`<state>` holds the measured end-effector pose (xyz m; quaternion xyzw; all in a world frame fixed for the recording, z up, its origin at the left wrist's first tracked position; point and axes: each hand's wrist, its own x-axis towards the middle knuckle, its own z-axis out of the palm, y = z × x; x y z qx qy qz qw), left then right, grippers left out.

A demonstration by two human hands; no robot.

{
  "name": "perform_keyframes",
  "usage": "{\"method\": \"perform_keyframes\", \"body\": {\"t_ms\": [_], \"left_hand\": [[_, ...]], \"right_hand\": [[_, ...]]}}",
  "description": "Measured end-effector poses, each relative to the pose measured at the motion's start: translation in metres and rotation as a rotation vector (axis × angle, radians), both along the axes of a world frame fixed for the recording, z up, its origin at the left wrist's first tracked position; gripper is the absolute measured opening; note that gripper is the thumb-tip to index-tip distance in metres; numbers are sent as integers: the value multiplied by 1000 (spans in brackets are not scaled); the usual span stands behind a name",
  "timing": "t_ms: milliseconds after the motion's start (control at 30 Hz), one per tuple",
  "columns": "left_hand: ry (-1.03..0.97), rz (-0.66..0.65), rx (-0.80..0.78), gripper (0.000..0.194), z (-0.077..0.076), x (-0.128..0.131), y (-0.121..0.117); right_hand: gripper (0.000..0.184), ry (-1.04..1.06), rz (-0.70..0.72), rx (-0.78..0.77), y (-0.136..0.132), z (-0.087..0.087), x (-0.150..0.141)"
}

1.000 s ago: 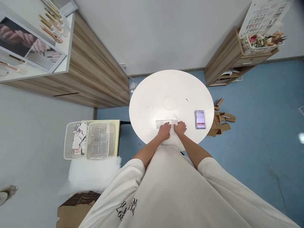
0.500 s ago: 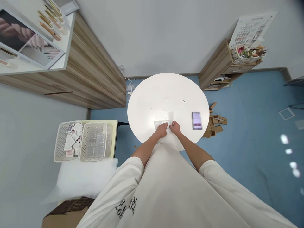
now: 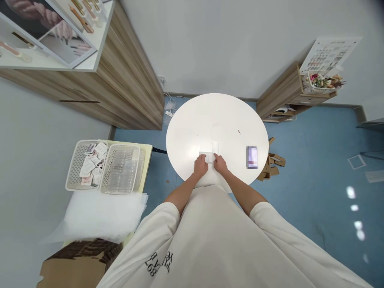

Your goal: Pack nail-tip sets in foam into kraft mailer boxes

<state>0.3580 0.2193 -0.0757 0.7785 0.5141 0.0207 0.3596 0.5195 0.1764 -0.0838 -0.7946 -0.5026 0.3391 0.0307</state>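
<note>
A small, whitish, see-through flat piece (image 3: 210,157) lies at the near part of the round white table (image 3: 192,116); whether it is a box or a sheet, I cannot make out. My left hand (image 3: 201,165) pinches its left side, fingers curled and thumb pointing inward. At its right side, my right hand (image 3: 221,164) has its fingers closed on the edge. Just beyond my right fingers, a pale clear strip (image 3: 215,147) lies on the table, perhaps joined to the piece. The fingertips partly cover the edges.
A phone (image 3: 252,157) lies on the table's right side. To the left, a basket of printed packets (image 3: 90,167) and a basket of clear plastic cases (image 3: 121,168) stand beside translucent sheets (image 3: 103,214). Cardboard pieces (image 3: 273,164) lie on the floor at right.
My left hand has moved back left from beside my right hand, so the two are now apart at the piece's two sides. The view has shifted slightly.
</note>
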Motion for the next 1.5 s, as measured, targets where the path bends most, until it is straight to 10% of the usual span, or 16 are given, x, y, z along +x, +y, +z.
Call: {"method": "perform_keyframes", "body": {"t_ms": [500,967,1500], "left_hand": [[167,550,-414,41,-25,16,51],[-61,452,-441,24,-22,20,51],[-137,288,-458,23,-18,63,25]], "right_hand": [[58,-125,121,-142,6,9,-8],[70,-145,229,-153,5,10,-2],[77,207,48,-35,-7,-5,19]]}}
